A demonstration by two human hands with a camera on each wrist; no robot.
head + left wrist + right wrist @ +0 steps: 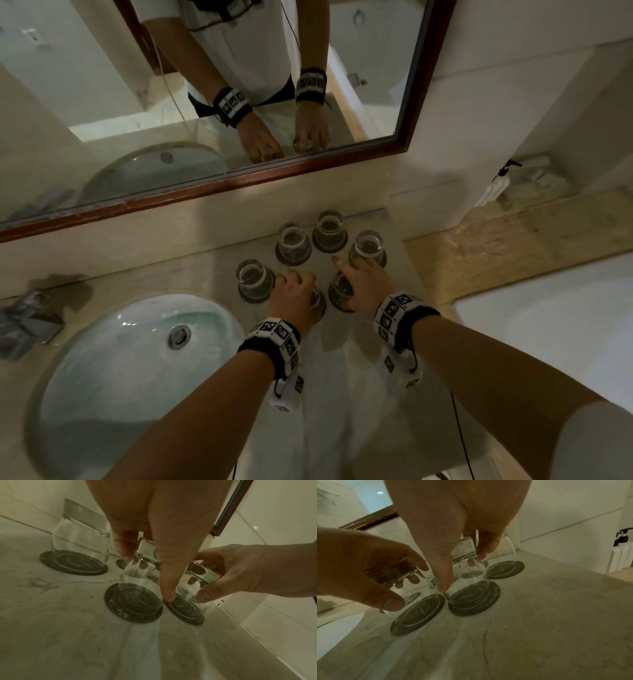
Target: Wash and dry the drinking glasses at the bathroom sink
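Step in hand, as I judge it: either picking up or setting down at the cluster of six clear, bulbous drinking glasses, all standing mouth-down on round dark coasters on the pale marble counter (342,359). The cluster sits at about 2 o'clock from the oval white basin (113,346). I cannot tell whether these glasses are washed yet; the basin looks dry-ish and no cloth is in view.

Left hand (295,297): fingers curled over the upturned base of the near-left inverted glass (139,586), thumb down its side, glass resting on its coaster (132,609).

Right hand (363,285): wrapped likewise round the near-right inverted glass (469,582), at 3 o'clock from the first, touching-close.

Next move calls for a straight vertical lift, since neighbouring glasses stand just beside and coasters may cling to wet rims. Four remaining glasses (294,244) are untouched at 12 o'clock.
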